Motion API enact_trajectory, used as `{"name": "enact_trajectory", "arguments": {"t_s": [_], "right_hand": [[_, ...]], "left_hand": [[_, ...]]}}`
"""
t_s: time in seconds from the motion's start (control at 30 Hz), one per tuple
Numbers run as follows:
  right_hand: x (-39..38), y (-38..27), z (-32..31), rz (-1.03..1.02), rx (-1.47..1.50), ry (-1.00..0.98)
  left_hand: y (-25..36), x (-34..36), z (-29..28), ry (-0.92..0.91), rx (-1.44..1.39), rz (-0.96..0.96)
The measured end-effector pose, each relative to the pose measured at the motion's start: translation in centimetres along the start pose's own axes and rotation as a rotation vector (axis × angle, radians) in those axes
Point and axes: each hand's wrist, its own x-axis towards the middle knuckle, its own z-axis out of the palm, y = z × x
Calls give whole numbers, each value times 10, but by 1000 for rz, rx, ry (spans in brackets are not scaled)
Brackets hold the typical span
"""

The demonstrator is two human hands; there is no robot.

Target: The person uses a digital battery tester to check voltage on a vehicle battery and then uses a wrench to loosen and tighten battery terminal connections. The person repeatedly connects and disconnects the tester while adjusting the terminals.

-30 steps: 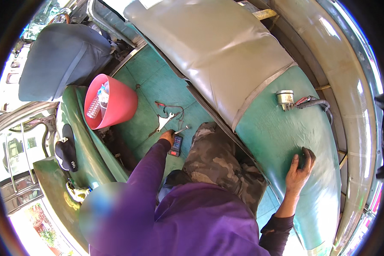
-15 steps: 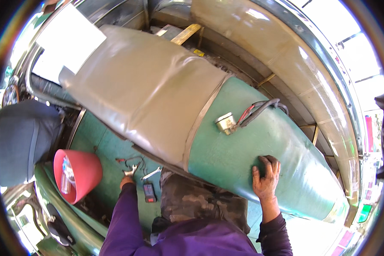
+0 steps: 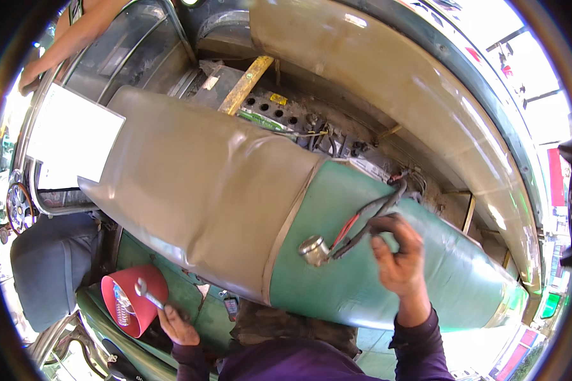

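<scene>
My left hand (image 3: 179, 325) is closed on the handle of a silver wrench (image 3: 151, 295), raised beside the red bucket (image 3: 149, 282). Over the green seat cushion (image 3: 337, 298), my right hand (image 3: 401, 260) hovers with thumb and curved fingers apart, close to a black-sheathed cable (image 3: 372, 219). I see nothing held in it. The cable has red wire showing and ends in a round metal fitting (image 3: 313, 250) lying on the cushion. A small dark and red device (image 3: 231, 308) lies on the floor by my knees.
A brown seat cushion (image 3: 197, 184) adjoins the green one. Behind them, a bay holds batteries (image 3: 267, 109), wiring and a yellow bar (image 3: 248, 82). A brown padded backrest (image 3: 388, 82) curves along the far side. Another person's arm (image 3: 76, 41) reaches in at upper left.
My left hand has risen from the floor leftward to the bucket with the wrench. My right hand has lifted off the cushion toward the cable. My view has shifted, showing more of the battery bay.
</scene>
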Motion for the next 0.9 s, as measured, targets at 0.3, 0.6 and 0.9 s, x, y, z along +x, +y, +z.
{"name": "enact_trajectory", "arguments": {"t_s": [0.3,0.6,0.9], "right_hand": [[165,72,48,602,328,-159],[280,273,86,426,-798,-625],[365,318,142,377,-1056,-794]], "left_hand": [[77,4,445,-1566,1268,766],[11,246,626,-719,957,552],[-4,251,632,-779,811,413]]}}
